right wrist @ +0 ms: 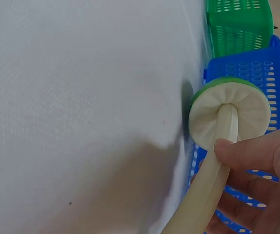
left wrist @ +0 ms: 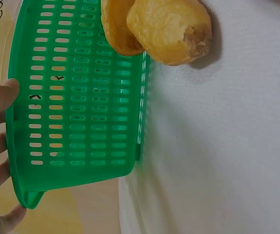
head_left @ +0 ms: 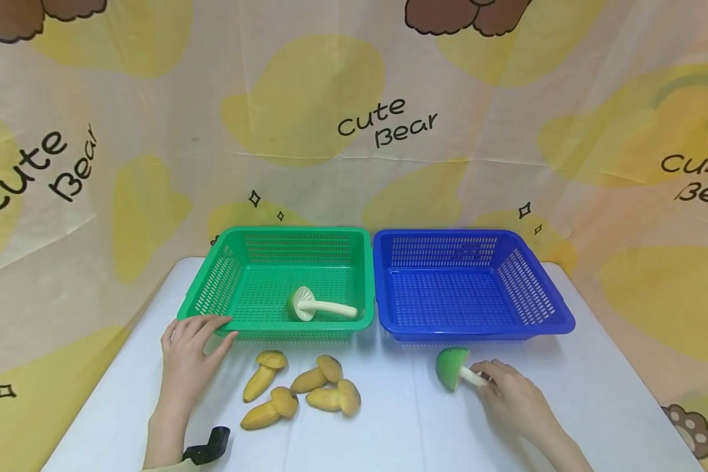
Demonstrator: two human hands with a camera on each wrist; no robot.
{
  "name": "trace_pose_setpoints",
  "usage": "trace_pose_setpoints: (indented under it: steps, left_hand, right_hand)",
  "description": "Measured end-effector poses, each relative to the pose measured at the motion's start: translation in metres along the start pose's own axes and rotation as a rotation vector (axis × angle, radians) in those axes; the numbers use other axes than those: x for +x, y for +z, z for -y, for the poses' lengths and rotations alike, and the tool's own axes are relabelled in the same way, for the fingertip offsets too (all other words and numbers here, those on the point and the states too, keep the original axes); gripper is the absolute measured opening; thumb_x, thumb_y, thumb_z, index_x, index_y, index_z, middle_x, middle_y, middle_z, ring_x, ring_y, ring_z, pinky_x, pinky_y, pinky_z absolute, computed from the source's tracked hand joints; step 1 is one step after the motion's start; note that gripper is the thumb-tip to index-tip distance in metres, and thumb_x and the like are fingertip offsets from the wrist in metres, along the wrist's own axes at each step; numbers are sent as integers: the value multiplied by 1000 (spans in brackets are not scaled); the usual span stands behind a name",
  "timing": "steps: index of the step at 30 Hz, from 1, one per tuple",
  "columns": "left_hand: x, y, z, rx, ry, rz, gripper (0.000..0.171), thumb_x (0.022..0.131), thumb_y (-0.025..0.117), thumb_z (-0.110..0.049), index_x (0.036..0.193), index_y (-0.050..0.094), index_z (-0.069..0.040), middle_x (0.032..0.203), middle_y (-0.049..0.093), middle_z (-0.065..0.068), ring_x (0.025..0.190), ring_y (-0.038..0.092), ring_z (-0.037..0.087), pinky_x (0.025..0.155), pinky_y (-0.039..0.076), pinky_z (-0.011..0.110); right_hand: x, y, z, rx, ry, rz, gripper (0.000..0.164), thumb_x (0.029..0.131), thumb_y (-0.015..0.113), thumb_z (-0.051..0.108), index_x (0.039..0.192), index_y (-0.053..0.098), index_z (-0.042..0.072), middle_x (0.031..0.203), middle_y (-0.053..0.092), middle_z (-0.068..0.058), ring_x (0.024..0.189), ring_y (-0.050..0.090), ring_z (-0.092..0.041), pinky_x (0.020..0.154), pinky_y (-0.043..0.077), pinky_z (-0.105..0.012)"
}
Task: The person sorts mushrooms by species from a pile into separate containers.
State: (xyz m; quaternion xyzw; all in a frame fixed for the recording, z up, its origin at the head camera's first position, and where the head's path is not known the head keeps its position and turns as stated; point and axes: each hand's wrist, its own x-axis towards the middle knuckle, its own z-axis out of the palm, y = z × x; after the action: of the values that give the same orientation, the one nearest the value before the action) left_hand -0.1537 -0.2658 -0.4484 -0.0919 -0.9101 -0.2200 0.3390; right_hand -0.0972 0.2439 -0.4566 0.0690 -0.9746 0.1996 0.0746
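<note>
Green-domed mushroom [head_left: 453, 369], underside pleated, has its smooth stem pinched by the right hand [head_left: 516, 400]; the left hand [head_left: 189, 357] grips a perforated green basket [head_left: 259, 326].

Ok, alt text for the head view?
Right hand holds a green-capped mushroom by its stem before a blue basket; left hand holds a green basket containing another mushroom. Four yellow mushrooms lie before the green basket.

"Cute Bear" backdrop [head_left: 307, 98] — white table [head_left: 395, 426].
</note>
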Motion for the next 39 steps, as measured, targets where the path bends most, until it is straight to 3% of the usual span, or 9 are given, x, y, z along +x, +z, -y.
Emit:
trace_pose_setpoints:
  steps: [8,18,25,32,39]
  left_hand:
    - [-1,0,1,7,4,-4,34,71,82,-14,103,71,-12,103,67,13,104,51,33,104,25,64]
    - [0,0,0,3,14,-15,34,71,81,-13,103,70,-12,102,68,14,104,52,33,103,26,65]
    - [1,-1,-1,2,4,-5,34,71,82,-14,103,70,-12,102,68,13,104,51,32,104,25,64]
    - [1,-1,-1,5,18,-8,33,72,80,-14,103,70,-11,102,68,13,104,52,32,104,26,63]
    - [2,-2,-3,0,12,1,33,72,80,-13,104,70,-11,103,68,13,105,52,33,104,25,64]
  right_hand:
    - [-1,-6,11,-24,-89,-68,31,75,75,3,100,69,20,84,65,11,75,59,-4,63,51,-26]
    - [-2,-19,32,-58,-197,-124,34,74,77,4,102,69,21,94,68,9,83,62,-6,70,55,-31]
    - [1,-30,48,-48,-265,-146,35,73,78,6,103,68,23,91,66,14,78,56,1,63,50,-24]
    - [9,-40,66,-7,-282,-109,34,77,77,8,104,67,26,87,60,19,74,48,4,58,44,-19]
    - [24,-49,87,46,-303,-61,32,80,74,7,107,68,24,90,62,15,74,46,2,59,43,-17]
